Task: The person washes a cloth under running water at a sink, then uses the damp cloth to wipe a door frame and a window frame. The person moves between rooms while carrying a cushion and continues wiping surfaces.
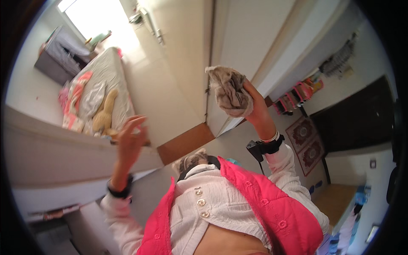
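Observation:
A crumpled grey-brown cloth (230, 92) is in my right hand (257, 106), held up against or close to a pale door (245, 41); whether the cloth touches the door cannot be told. My left hand (130, 137) is raised at the left with its fingers partly bent and nothing seen in it. Behind the left hand, in the room beyond, the end of a bed comes into view. Both wrists wear black bands, and a small dark device (255, 150) is strapped by the right wrist.
A brown threshold strip (186, 143) crosses the doorway floor. The bed (118, 76) carries a plush toy (103, 116) and bedding. At the right are a pink shoe rack (295, 97), patterned mats (306, 145), a dark door (353, 114) and a wooden-topped surface (336, 202).

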Demonstrator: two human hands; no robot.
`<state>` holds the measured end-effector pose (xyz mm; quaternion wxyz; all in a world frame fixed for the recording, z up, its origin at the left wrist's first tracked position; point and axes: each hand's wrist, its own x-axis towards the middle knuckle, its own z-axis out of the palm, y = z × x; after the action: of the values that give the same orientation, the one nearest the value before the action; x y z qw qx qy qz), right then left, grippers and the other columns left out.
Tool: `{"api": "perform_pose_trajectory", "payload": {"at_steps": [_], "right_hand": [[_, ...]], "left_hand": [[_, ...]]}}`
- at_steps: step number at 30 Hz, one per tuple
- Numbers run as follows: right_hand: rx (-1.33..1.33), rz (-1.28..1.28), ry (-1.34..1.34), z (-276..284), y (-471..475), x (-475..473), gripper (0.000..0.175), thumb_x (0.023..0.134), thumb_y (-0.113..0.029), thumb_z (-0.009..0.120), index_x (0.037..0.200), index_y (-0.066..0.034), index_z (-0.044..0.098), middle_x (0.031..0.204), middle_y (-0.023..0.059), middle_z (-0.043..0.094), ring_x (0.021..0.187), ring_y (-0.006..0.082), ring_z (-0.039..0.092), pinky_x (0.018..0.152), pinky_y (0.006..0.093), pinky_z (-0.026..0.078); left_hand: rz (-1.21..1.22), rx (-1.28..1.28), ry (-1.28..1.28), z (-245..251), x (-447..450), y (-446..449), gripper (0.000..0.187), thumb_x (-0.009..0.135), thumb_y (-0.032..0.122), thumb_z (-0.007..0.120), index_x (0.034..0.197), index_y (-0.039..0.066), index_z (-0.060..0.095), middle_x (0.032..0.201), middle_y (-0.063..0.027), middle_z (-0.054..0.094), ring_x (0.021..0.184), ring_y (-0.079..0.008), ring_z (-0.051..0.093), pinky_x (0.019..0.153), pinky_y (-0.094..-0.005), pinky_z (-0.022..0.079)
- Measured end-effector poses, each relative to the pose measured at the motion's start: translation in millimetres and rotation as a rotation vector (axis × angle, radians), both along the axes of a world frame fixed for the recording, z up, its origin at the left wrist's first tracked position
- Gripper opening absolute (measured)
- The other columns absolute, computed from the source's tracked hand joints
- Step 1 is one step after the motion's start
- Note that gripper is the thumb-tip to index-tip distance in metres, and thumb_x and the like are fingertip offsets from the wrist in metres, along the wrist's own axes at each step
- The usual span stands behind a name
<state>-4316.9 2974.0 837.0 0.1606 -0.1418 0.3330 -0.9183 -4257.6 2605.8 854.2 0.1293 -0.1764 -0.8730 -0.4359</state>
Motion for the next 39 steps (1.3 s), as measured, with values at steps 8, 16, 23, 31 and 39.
{"api": "perform_pose_trajectory", "payload": {"at_steps": [8,16,23,31,39], "right_hand": [[-0.074,0.165,-0.049,-1.7,-39.3,-17.6,0.048,0.098,-0.030,0.032,0.137,-0.0025,0.032,0.134,0.0129,0.043,0.122,0.0219,0.044,0.104,0.0340,0.034],[0.045,0.202,-0.179,-24.2,-62.5,-35.6,0.047,0.098,-0.029,0.033,0.136,-0.0016,0.035,0.135,0.0125,0.043,0.123,0.0213,0.043,0.105,0.0348,0.033],[0.237,-0.030,-0.272,-69.3,-48.4,-49.7,0.046,0.097,-0.028,0.034,0.134,-0.0004,0.037,0.134,0.0121,0.044,0.122,0.0217,0.044,0.104,0.0342,0.034],[0.375,-0.043,-0.338,-88.7,-96.4,-66.2,0.044,0.099,-0.025,0.030,0.134,-0.0003,0.038,0.134,0.0110,0.043,0.123,0.0215,0.042,0.105,0.0346,0.032],[0.465,0.013,-0.364,-81.5,-153.3,-61.4,0.044,0.099,-0.027,0.032,0.134,-0.0006,0.038,0.134,0.0102,0.044,0.123,0.0210,0.042,0.104,0.0357,0.032]], "left_hand": [[0.014,0.402,-0.092,0.7,0.5,115.2,0.018,0.086,0.001,0.056,0.102,0.002,0.063,0.101,-0.0077,0.061,0.091,-0.0146,0.060,0.077,-0.0247,0.047],[0.063,0.483,-0.279,-50.6,3.7,82.8,0.028,0.088,0.006,0.056,0.116,0.003,0.056,0.108,-0.0050,0.060,0.099,-0.0124,0.057,0.082,-0.0253,0.046],[0.651,0.484,-0.697,-188.2,135.6,-69.6,0.024,0.092,0.014,0.053,0.109,-0.001,0.060,0.097,-0.0058,0.063,0.090,-0.0121,0.057,0.081,-0.0255,0.045],[0.624,-0.164,-1.424,-340.8,398.2,-75.8,0.044,0.092,0.035,0.047,0.112,-0.002,0.059,0.109,-0.0224,0.059,0.102,-0.0372,0.054,0.093,-0.0414,0.040],[0.718,0.026,-1.447,-363.9,451.6,-51.8,0.051,0.084,0.033,0.060,0.121,-0.001,0.051,0.122,-0.0226,0.051,0.109,-0.0346,0.052,0.094,-0.0415,0.040]]}}
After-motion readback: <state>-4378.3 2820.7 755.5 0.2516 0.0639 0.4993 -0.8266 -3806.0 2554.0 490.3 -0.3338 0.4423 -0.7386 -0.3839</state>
